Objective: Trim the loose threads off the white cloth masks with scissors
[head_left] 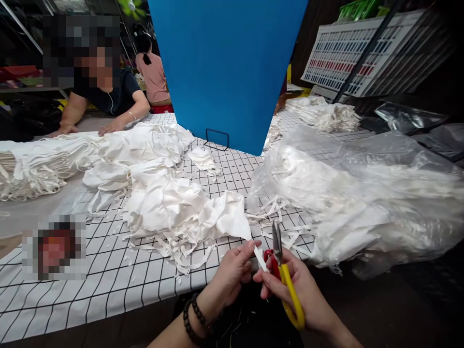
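My left hand [234, 270] and right hand [300, 290] hang off the near edge of the surface [108, 285], where there is open air below and toward me. Straight ahead, the heap of white cloth pieces [163, 203] and its loose strips [181, 251] block a low reach. To my right the clear plastic bag [362, 203] bulges nearly to the edge. Between heap and bag a narrow lane of checked cover runs back to the blue board [224, 72], which walls off the far side. Forward-left, the checked cover lies bare. Another person's hands [108, 126] rest at the far left.
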The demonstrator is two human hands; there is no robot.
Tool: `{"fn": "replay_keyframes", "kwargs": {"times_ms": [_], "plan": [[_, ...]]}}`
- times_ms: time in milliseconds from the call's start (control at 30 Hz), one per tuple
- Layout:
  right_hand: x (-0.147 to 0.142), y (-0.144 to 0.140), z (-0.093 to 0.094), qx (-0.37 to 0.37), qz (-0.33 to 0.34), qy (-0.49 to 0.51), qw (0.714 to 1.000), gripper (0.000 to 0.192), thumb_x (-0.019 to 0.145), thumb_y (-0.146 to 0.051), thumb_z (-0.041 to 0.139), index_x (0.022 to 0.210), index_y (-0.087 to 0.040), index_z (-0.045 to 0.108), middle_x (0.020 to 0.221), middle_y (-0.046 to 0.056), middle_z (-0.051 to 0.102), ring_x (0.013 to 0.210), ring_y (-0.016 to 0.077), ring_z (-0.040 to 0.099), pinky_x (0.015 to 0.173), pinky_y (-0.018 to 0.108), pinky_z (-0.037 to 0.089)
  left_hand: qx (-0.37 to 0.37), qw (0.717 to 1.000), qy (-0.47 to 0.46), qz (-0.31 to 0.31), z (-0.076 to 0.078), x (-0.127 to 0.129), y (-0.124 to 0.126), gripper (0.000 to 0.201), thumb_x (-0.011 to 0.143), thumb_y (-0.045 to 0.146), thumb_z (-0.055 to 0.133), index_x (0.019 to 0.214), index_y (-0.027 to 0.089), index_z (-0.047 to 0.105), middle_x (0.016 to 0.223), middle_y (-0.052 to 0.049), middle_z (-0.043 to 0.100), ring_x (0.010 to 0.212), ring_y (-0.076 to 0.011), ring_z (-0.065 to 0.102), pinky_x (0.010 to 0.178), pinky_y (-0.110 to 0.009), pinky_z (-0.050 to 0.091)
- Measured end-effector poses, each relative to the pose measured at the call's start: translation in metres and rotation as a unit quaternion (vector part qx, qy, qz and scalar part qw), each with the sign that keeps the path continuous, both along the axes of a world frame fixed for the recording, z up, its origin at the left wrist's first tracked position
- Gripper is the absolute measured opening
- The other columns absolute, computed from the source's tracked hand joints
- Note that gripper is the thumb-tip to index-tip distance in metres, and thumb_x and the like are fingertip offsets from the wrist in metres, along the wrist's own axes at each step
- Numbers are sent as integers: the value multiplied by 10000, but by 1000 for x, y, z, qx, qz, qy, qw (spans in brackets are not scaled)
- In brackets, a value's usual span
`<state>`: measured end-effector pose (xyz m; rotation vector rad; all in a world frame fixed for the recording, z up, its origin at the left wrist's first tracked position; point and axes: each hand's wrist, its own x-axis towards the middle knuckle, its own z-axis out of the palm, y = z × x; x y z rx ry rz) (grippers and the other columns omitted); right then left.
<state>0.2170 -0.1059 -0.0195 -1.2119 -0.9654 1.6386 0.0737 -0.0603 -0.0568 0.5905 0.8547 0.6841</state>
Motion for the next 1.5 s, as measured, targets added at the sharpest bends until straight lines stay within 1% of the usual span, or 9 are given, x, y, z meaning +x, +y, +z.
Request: {"fn": "replay_keyframes", "kwargs": {"times_ms": [133, 267, 400, 567, 800, 867, 1067, 1300, 1500], "plan": [[1, -9, -6, -14, 19, -23, 999, 406, 764, -447, 745, 840, -204, 429, 772, 17, 699, 500, 73, 583, 505, 192, 408, -17, 996, 14, 91, -4, 0, 4, 537, 735, 513, 734, 1088, 116, 661, 487, 129, 211, 425, -29, 111, 397, -175, 68], [11, -5, -16, -32, 49, -79, 995, 391, 749, -426, 754, 811, -211, 433, 816, 14, 681, 522, 91, 582, 521, 222, 448, 6, 993, -8, 115, -8, -10, 2, 423, 768, 485, 715, 956, 110, 657, 537, 93, 388, 424, -16, 130, 384, -169, 105], [16, 22, -24, 84, -48, -143, 985, 306, 752, -316, 754, 872, -237, 484, 1016, 27, 649, 714, 124, 598, 621, 235, 484, 87, 989, 58, 109, -7, -19, -5, 408, 798, 481, 683, 967, 111, 654, 755, -18, 632, 396, 4, 257, 387, -172, 173], [-9, 60, -32, 240, 9, -171, 955, 288, 712, -195, 760, 908, -240, 555, 1014, 17, 634, 697, 116, 559, 617, 230, 468, 152, 979, 107, 89, -4, -31, -9, 425, 813, 520, 645, 970, 128, 690, 689, -9, 612, 390, -15, 267, 388, -182, 170], [-45, 71, -51, 211, -59, -82, 972, 323, 736, -250, 764, 917, -242, 496, 817, -6, 640, 696, 141, 597, 569, 227, 477, 332, 878, 245, 240, 1, -46, 1, 272, 819, 423, 667, 736, 179, 753, 1190, -103, 532, 1051, -223, 543, 847, -279, 462], [-47, 70, -50, 181, -41, -62, 981, 342, 718, -264, 784, 893, -235, 491, 844, 7, 660, 700, 137, 605, 590, 230, 486, 318, 892, 228, 224, 2, -45, 4, 282, 837, 419, 644, 740, 174, 743, 1278, -106, 518, 897, -183, 585, 730, -265, 484], [-17, 70, -26, 156, 21, -163, 974, 306, 751, -327, 743, 842, -229, 469, 853, 5, 646, 750, 154, 617, 655, 256, 491, 247, 950, 121, 147, -2, -42, 11, 302, 860, 446, 606, 792, 160, 681, 527, 21, 512, 443, -102, 448, 487, -230, 388], [15, 60, 5, 167, 169, -461, 855, 385, 667, -406, 779, 902, -242, 522, 803, -9, 617, 682, 174, 552, 606, 290, 429, 317, 917, 195, 145, 4, -45, 13, 247, 880, 326, 581, 692, 175, 636, 633, -1, 537, 513, -123, 529, 570, -254, 416], [4, 57, 7, 174, 172, -476, 845, 431, 669, -494, 764, 903, -238, 508, 840, 6, 630, 697, 183, 555, 625, 298, 425, 328, 916, 195, 126, 4, -44, 10, 230, 875, 279, 572, 674, 178, 619, 641, -1, 528, 523, -128, 539, 560, -248, 415]]}}
